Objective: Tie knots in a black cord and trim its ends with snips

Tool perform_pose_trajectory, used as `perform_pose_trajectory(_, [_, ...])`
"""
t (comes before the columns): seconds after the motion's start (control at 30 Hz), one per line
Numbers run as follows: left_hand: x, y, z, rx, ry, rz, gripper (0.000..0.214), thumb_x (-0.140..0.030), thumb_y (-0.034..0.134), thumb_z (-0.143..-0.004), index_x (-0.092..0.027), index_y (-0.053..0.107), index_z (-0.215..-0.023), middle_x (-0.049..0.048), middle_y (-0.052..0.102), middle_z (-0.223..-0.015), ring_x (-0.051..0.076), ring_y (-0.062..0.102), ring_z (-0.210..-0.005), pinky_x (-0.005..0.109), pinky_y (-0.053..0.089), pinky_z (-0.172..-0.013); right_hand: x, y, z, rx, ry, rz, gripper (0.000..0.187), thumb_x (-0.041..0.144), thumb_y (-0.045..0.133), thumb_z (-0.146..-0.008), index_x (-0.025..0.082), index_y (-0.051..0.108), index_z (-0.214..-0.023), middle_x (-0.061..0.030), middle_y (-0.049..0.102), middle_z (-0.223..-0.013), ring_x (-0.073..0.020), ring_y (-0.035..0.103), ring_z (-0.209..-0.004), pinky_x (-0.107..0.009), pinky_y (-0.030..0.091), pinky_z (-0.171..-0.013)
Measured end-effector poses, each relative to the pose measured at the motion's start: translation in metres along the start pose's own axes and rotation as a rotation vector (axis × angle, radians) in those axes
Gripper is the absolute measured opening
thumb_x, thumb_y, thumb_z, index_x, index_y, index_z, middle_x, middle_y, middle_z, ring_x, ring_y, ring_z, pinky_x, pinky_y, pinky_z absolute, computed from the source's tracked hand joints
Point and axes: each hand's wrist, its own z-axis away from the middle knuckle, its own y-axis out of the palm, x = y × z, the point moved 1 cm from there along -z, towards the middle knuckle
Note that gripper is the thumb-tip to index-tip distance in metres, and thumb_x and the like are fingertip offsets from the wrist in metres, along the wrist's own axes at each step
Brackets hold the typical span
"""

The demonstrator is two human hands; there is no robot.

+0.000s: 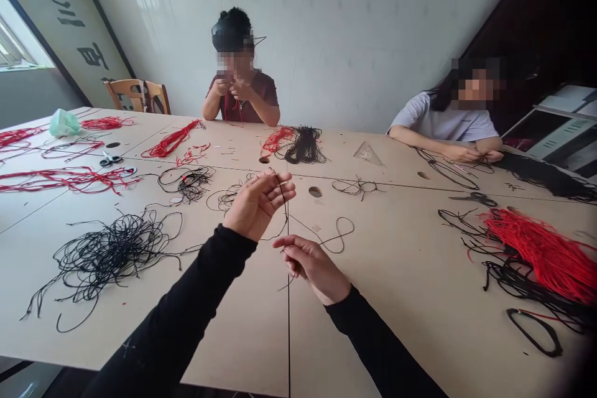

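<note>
A thin black cord [286,214] runs between my two hands above the middle of the table. My left hand [261,202], palm turned up, pinches the cord between thumb and forefinger while its other fingers are loosely curled. Lower and to the right, my right hand [310,264] is closed on the cord's lower part, and a short end hangs below it. Beyond my right hand, a looped black cord [345,235] lies on the table. A tangled bundle of black cords [116,249] rests left of my left forearm.
Red cords [545,255] and black cords pile up at the right, near black scissors [476,199]. More red cords [69,180], small scissors [111,158] and a green plastic bag [64,123] lie left. Two people sit across the table [233,336], handling cords. A clear triangle [368,153] lies at the back.
</note>
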Motion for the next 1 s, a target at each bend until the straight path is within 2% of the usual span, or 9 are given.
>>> perform_pose_trajectory(0.07, [0.01,-0.004,0.002,-0.001,-0.058,0.074,0.007,-0.019,0.063,-0.079,-0.019,0.059,-0.074,0.0025,0.066,-0.083,0.013,0.066,-0.075,0.026,0.055,-0.078,0.004,0.005,-0.011,0.067,0.139,-0.337,0.021,0.034,0.062,-0.08,0.016,0.066,-0.091,0.0034,0.041,-0.065,-0.0063,0.032,-0.052,-0.018,0.031,-0.046])
perform_pose_trajectory(0.13, [0.018,-0.011,0.003,-0.017,-0.118,0.126,0.007,-0.018,0.064,-0.078,-0.019,0.059,-0.073,0.0013,0.063,-0.076,0.011,0.063,-0.067,0.024,0.055,-0.069,0.008,0.0,-0.024,0.029,0.183,-0.593,0.019,0.033,0.064,-0.079,0.015,0.063,-0.087,0.0054,0.035,-0.062,-0.0054,0.028,-0.049,-0.017,0.027,-0.041])
perform_pose_trajectory(0.3, [0.035,-0.042,-0.007,-0.035,-0.169,0.208,0.006,-0.014,0.067,-0.075,-0.016,0.061,-0.076,-0.0059,0.04,-0.053,0.007,0.043,-0.045,0.02,0.043,-0.046,0.016,-0.032,-0.046,-0.152,0.058,-0.879,0.008,0.021,0.061,-0.082,0.015,0.057,-0.086,0.0085,0.029,-0.057,-0.0043,0.024,-0.044,-0.014,0.02,-0.035])
perform_pose_trajectory(0.4, [0.046,-0.065,-0.015,-0.056,-0.157,0.208,0.01,-0.016,0.07,-0.075,-0.013,0.062,-0.08,-0.0088,0.029,-0.05,0.005,0.033,-0.042,0.018,0.038,-0.042,0.017,-0.052,-0.05,-0.243,0.012,-0.881,0.004,0.018,0.057,-0.084,0.016,0.054,-0.082,0.0092,0.029,-0.055,-0.0036,0.024,-0.041,-0.013,0.02,-0.033])
perform_pose_trajectory(0.53, [0.054,-0.09,-0.02,-0.109,-0.099,0.177,0.011,-0.019,0.07,-0.078,-0.012,0.062,-0.081,-0.0086,0.031,-0.05,0.006,0.037,-0.045,0.02,0.047,-0.051,0.017,-0.077,-0.048,-0.41,-0.051,-0.824,0.009,0.015,0.052,-0.084,0.017,0.051,-0.075,0.0102,0.025,-0.051,-0.0038,0.02,-0.038,-0.014,0.016,-0.031])
perform_pose_trajectory(0.67, [0.045,-0.105,-0.024,-0.155,-0.036,0.157,0.006,-0.017,0.062,-0.084,-0.011,0.061,-0.083,-0.008,0.034,-0.051,0.006,0.039,-0.046,0.023,0.051,-0.055,0.023,-0.104,-0.039,-0.571,-0.163,-0.743,0.011,0.015,0.05,-0.081,0.018,0.048,-0.071,0.0107,0.022,-0.048,-0.0045,0.016,-0.036,-0.015,0.014,-0.029])
perform_pose_trajectory(0.83, [0.026,-0.117,-0.03,-0.248,0.093,0.204,0.014,-0.018,0.054,-0.09,-0.012,0.059,-0.078,-0.0072,0.035,-0.05,0.006,0.038,-0.044,0.018,0.048,-0.05,0.029,-0.128,-0.028,-0.742,-0.288,-0.662,0.01,0.019,0.052,-0.078,0.019,0.047,-0.07,0.0112,0.021,-0.047,-0.0053,0.014,-0.036,-0.015,0.014,-0.029])
perform_pose_trajectory(0.93, [0.02,-0.115,-0.029,-0.266,0.143,0.189,0.015,-0.019,0.055,-0.089,-0.013,0.058,-0.076,-0.0077,0.034,-0.048,0.005,0.034,-0.041,0.015,0.042,-0.042,0.03,-0.129,-0.026,-0.818,-0.337,-0.547,0.013,0.025,0.054,-0.077,0.02,0.046,-0.069,0.0114,0.019,-0.047,-0.0056,0.012,-0.038,-0.016,0.013,-0.03])
perform_pose_trajectory(1.0, [0.02,-0.107,-0.024,-0.237,0.147,0.117,0.01,-0.019,0.058,-0.086,-0.012,0.06,-0.08,-0.0083,0.033,-0.047,0.005,0.03,-0.04,0.014,0.036,-0.037,0.031,-0.122,-0.025,-0.811,-0.355,-0.392,0.018,0.03,0.056,-0.077,0.02,0.045,-0.067,0.0112,0.017,-0.049,-0.0055,0.011,-0.039,-0.017,0.012,-0.032])
